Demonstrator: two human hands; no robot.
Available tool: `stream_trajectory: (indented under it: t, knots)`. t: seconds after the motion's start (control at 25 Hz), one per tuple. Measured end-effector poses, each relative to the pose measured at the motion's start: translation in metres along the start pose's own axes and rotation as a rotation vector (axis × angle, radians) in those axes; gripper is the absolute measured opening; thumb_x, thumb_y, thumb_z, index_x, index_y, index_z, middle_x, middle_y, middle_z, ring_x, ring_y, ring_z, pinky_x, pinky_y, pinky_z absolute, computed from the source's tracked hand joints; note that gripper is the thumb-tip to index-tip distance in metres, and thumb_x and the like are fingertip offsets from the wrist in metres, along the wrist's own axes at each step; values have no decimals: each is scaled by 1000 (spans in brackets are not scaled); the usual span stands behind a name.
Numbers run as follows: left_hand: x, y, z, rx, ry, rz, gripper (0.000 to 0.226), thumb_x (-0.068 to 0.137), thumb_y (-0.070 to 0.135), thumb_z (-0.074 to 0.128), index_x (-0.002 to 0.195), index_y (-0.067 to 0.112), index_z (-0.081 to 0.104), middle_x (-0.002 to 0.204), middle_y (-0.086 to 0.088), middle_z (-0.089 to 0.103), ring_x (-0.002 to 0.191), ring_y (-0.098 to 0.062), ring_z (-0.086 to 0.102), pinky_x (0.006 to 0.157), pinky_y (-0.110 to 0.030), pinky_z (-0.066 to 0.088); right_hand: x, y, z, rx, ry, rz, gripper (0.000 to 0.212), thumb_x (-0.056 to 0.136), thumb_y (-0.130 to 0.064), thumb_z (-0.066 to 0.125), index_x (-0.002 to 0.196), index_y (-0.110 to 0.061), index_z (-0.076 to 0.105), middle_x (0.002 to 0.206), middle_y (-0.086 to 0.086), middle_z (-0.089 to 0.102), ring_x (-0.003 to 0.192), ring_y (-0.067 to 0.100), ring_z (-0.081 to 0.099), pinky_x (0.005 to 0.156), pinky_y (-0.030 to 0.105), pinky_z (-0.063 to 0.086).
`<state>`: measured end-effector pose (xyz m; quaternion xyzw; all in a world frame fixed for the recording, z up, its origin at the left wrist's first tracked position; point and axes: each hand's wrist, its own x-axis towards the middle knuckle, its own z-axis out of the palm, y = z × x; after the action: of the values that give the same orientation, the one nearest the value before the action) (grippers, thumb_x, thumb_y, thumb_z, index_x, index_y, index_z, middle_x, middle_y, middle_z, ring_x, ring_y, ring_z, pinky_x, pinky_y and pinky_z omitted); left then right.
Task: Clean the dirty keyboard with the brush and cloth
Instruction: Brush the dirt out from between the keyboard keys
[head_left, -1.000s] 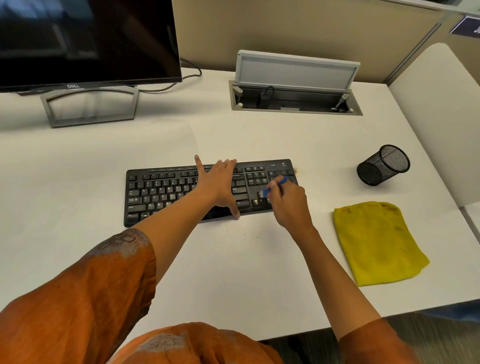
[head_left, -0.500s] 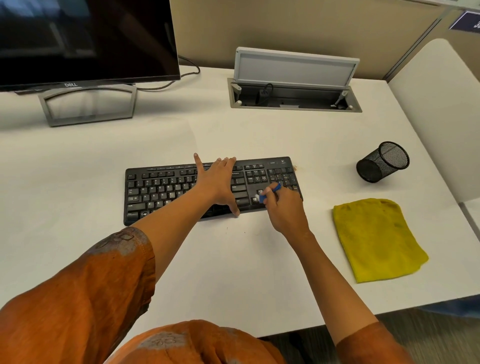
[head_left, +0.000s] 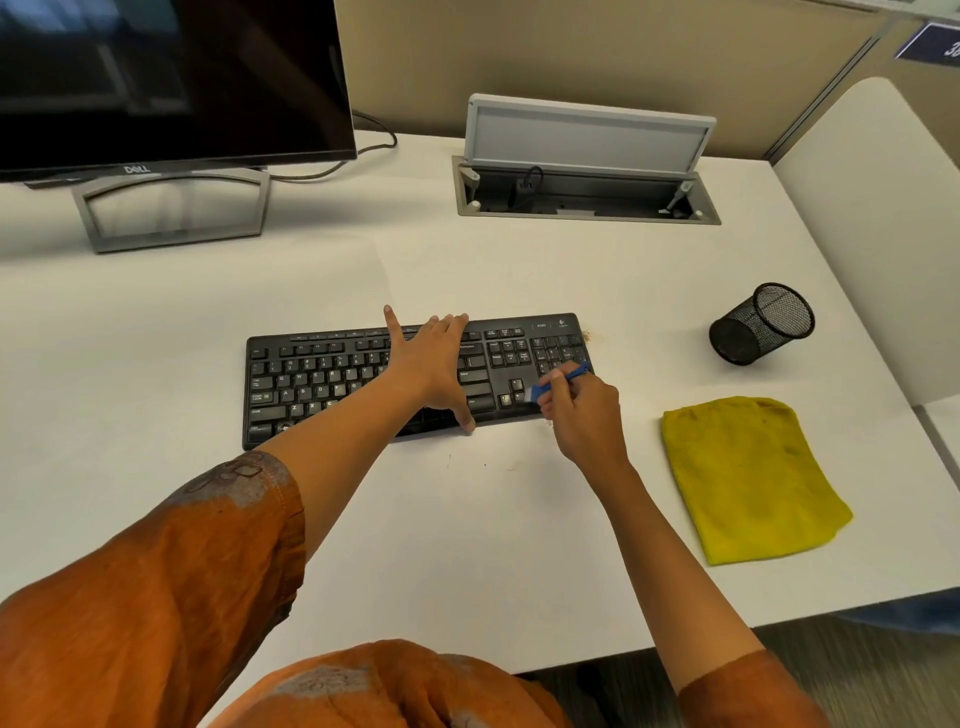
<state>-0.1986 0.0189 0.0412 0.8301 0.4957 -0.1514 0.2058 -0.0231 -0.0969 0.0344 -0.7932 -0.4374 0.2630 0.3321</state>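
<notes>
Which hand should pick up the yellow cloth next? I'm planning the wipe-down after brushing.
Probably the right hand: the cloth lies on its side of the desk, just beyond it, though it must first put down the brush. The left hand lies flat on the keyboard, steadying it, farther away.

keyboard (head_left: 363, 379) black, flat | brush (head_left: 563, 382) blue, over arrow keys | cloth (head_left: 748, 478) yellow, right

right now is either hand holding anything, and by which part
The right hand pinches the blue brush partway along its handle, bristle end down on the keyboard. The left hand holds nothing; it lies flat on the keys.
</notes>
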Motion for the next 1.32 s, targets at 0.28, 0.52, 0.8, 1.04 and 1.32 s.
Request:
stream_trajectory:
  t: [0.28, 0.52, 0.8, 1.04, 1.32]
  knots:
    - [1, 0, 0, -10, -7, -5, 152, 55, 68, 90, 164, 20, -4, 172, -4, 8, 159, -21, 2, 109, -74, -20, 7, 10, -13, -145, 24, 94, 35, 104, -23, 42, 90, -8, 70, 83, 6, 70, 71, 13, 63, 57, 18, 43]
    - [7, 9, 7, 32, -13, 4, 157, 53, 71, 89, 163, 22, -12, 172, -11, 1, 159, -25, -5, 111, -72, -18, 23, 21, -42, 75, 164, 115, 19, 102, -22, 54, 105, -6, 63, 90, 5, 68, 79, 13, 63, 67, 14, 48]
    - [26, 42, 9, 14, 4, 42, 153, 56, 77, 84, 163, 21, -11, 172, -14, 1, 159, -29, -4, 114, -68, -21, 56, 10, -49, 146, 66, 10, 18, 103, -22, 50, 101, -11, 65, 83, -2, 68, 74, 7, 64, 62, 5, 45]
    - [34, 55, 2, 40, 5, -9, 160, 50, 75, 88, 163, 19, -10, 171, -11, 14, 159, -25, 6, 114, -69, -18, 84, -4, -40, 111, -21, -88, 22, 105, -26, 47, 104, -14, 65, 91, 0, 71, 84, 8, 68, 67, 2, 45]
    - [33, 56, 4, 21, 20, -33, 158, 49, 75, 88, 164, 18, -5, 171, -7, 14, 159, -21, 8, 112, -70, -19, 78, 6, -42, -8, -116, -123, 26, 104, -20, 42, 93, -9, 62, 84, 3, 69, 75, 13, 66, 57, 17, 52]
